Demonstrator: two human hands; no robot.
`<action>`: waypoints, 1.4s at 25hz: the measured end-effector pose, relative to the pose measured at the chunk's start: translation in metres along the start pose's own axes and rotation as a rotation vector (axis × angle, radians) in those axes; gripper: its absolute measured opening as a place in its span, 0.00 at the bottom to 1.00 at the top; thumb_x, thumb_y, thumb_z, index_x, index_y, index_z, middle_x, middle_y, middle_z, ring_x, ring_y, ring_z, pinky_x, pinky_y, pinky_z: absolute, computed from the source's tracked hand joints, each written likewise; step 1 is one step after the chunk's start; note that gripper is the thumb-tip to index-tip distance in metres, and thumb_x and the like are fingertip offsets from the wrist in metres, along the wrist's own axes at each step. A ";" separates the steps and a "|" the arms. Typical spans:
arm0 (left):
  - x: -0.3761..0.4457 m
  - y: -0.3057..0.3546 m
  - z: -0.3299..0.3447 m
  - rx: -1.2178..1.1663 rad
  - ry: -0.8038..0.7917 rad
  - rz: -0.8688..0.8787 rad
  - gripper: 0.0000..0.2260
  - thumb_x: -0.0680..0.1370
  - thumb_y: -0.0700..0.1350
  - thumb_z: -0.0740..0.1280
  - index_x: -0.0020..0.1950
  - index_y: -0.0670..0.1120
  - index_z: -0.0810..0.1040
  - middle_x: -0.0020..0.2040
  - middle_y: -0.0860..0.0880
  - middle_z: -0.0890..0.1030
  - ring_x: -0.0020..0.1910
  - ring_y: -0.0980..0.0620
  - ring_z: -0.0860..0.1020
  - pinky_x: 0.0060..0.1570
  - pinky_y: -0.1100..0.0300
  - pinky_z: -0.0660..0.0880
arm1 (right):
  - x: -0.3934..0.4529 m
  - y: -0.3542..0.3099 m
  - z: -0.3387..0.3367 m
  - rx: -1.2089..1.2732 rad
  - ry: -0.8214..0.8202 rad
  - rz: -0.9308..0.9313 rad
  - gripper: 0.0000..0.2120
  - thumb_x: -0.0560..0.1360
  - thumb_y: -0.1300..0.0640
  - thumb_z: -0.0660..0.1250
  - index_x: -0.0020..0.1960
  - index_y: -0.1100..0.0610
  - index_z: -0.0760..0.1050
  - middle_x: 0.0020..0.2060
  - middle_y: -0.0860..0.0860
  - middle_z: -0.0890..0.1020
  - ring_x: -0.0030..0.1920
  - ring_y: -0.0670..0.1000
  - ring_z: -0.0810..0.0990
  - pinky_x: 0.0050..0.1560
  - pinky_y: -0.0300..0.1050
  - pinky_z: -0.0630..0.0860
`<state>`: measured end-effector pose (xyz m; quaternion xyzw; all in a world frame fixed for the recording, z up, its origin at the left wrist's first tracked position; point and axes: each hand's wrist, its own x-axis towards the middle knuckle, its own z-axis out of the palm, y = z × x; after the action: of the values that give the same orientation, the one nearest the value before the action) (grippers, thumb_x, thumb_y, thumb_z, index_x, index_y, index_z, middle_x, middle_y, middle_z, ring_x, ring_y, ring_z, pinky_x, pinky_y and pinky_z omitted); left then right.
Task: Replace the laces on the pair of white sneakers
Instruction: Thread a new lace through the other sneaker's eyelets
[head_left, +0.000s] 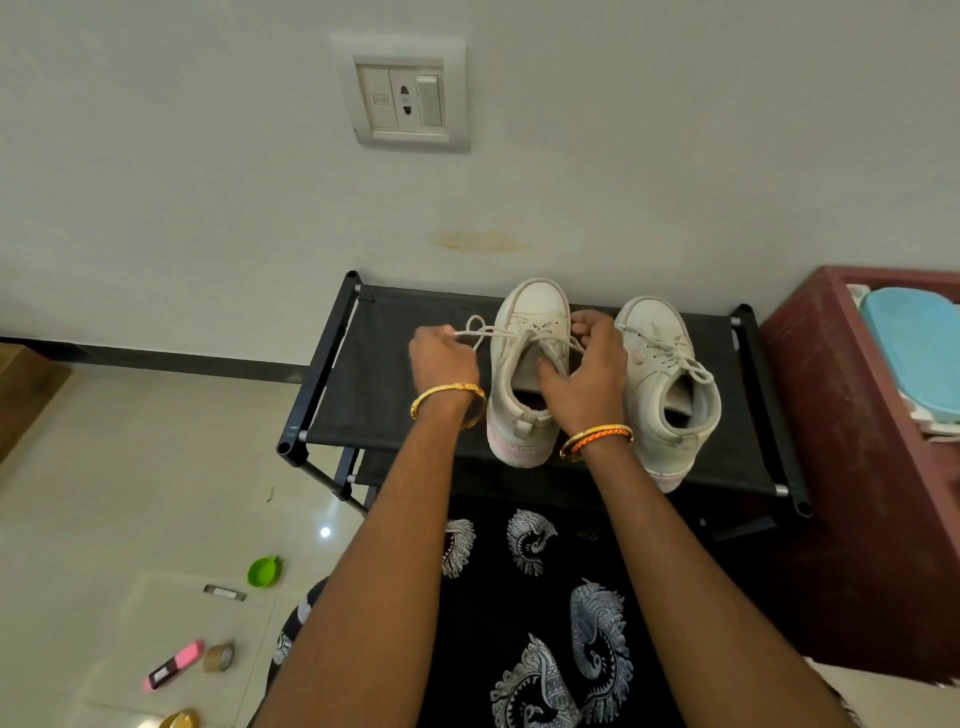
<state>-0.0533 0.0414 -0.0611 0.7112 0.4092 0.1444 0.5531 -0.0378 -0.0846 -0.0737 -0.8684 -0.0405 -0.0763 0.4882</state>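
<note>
A black fabric-topped rack (395, 374) is topped by two white sneakers (670, 384), the left one (524, 374) held at its tongue by the curled right hand (592, 374), its lace (480, 332) pinched and drawn sideways by the left hand (441, 358).

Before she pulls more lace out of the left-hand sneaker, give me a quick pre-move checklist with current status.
1. Left hand pinches the lace end: ok, lace runs taut from it to the eyelets.
2. Right hand steadies the left sneaker, thumb on the tongue: ok.
3. Bow undone on that sneaker: ok, a loose loop remains near the left hand.
4. Lace free of all eyelets: not ok, it remains threaded.
5. Right sneaker stands apart, laces in: ok.
6. Both sneakers sit fully on the black rack: ok.
7. New laces at hand: cannot tell, none visible.
</note>
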 end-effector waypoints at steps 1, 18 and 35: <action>0.002 -0.001 -0.007 -0.029 0.090 -0.064 0.09 0.81 0.39 0.57 0.58 0.38 0.72 0.58 0.38 0.76 0.53 0.42 0.78 0.53 0.53 0.75 | -0.003 0.002 -0.002 -0.009 0.004 -0.012 0.23 0.66 0.60 0.72 0.59 0.58 0.70 0.56 0.54 0.74 0.56 0.53 0.71 0.58 0.50 0.70; -0.015 -0.012 0.004 0.384 -0.182 0.455 0.11 0.79 0.46 0.64 0.58 0.45 0.80 0.59 0.45 0.76 0.63 0.45 0.65 0.58 0.50 0.72 | -0.009 0.007 -0.010 0.052 -0.123 0.120 0.08 0.69 0.59 0.69 0.46 0.56 0.72 0.44 0.55 0.75 0.36 0.45 0.71 0.35 0.34 0.66; 0.006 -0.036 -0.031 0.538 0.150 0.091 0.10 0.73 0.51 0.64 0.41 0.45 0.79 0.52 0.45 0.76 0.53 0.44 0.74 0.57 0.47 0.65 | -0.008 0.009 -0.008 0.006 -0.123 0.135 0.06 0.70 0.59 0.67 0.44 0.54 0.71 0.39 0.56 0.76 0.36 0.50 0.73 0.35 0.40 0.68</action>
<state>-0.0852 0.0686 -0.0841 0.8374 0.4403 0.1075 0.3054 -0.0449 -0.0960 -0.0785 -0.8709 -0.0122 0.0103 0.4912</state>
